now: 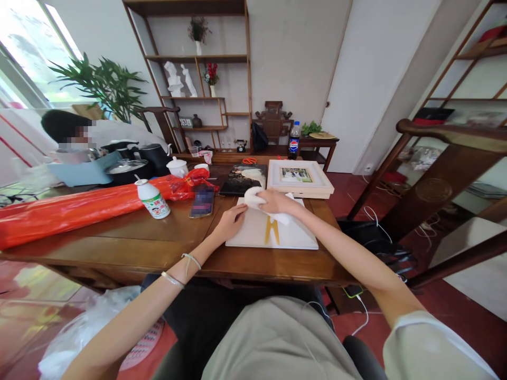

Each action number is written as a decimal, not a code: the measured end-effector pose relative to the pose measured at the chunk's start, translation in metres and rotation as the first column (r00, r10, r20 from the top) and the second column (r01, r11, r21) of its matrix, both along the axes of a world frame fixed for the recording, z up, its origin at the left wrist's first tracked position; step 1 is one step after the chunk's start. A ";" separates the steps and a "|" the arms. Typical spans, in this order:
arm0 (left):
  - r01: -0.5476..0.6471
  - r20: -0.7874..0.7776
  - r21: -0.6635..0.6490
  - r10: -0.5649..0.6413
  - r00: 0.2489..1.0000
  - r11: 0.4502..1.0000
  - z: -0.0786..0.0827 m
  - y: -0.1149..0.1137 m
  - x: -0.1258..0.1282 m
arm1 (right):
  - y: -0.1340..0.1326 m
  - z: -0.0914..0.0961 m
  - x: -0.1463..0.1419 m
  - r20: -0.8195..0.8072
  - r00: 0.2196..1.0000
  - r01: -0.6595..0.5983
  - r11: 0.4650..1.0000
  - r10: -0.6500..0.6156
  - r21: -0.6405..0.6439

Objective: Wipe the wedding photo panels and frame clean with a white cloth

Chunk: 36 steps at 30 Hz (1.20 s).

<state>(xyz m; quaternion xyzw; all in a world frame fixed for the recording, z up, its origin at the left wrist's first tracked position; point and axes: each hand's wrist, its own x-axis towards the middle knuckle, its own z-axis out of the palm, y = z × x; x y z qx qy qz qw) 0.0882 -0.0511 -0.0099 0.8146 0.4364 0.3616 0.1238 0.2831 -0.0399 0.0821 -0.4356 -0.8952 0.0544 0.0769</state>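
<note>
White cloth clamped in the right hand's fingers, frame centre: I'd wipe lightly, bracing the white panel with the left hand, whose finger grip I can't tell.

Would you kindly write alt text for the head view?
A person's right hand holds a white cloth over a gold-marked white board on a wooden table; the left hand rests at the board's edge. Behind are a framed picture and a cola bottle.

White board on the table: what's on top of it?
On the white board lie a yellow forked piece and a white cloth gripped by the right hand. Whatever the cloth and hand cover cannot be seen.
</note>
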 end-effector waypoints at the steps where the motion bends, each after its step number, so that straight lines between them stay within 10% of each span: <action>1: -0.012 -0.007 -0.004 0.012 1.000 1.000 0.000 0.000 0.000 | 0.009 0.001 -0.004 -0.026 1.000 0.006 1.000 -0.006 -0.005; 12: -0.019 0.001 -0.012 0.019 1.000 1.000 0.000 -0.001 0.000 | 0.033 0.003 -0.020 -0.026 1.000 0.013 1.000 -0.013 -0.016; 23: -0.020 0.000 -0.006 0.020 1.000 1.000 -0.004 0.002 -0.001 | -0.023 0.002 0.086 0.074 0.974 0.208 0.976 -0.212 0.063; 31: -0.013 0.033 0.000 0.013 0.999 1.000 -0.005 0.001 -0.001 | -0.155 0.003 0.074 0.259 0.965 -0.045 0.998 0.033 0.040; 36: -0.011 0.030 0.007 0.011 0.999 1.000 -0.005 0.001 -0.001 | -0.141 0.009 0.078 0.250 0.968 -0.013 0.999 0.003 0.038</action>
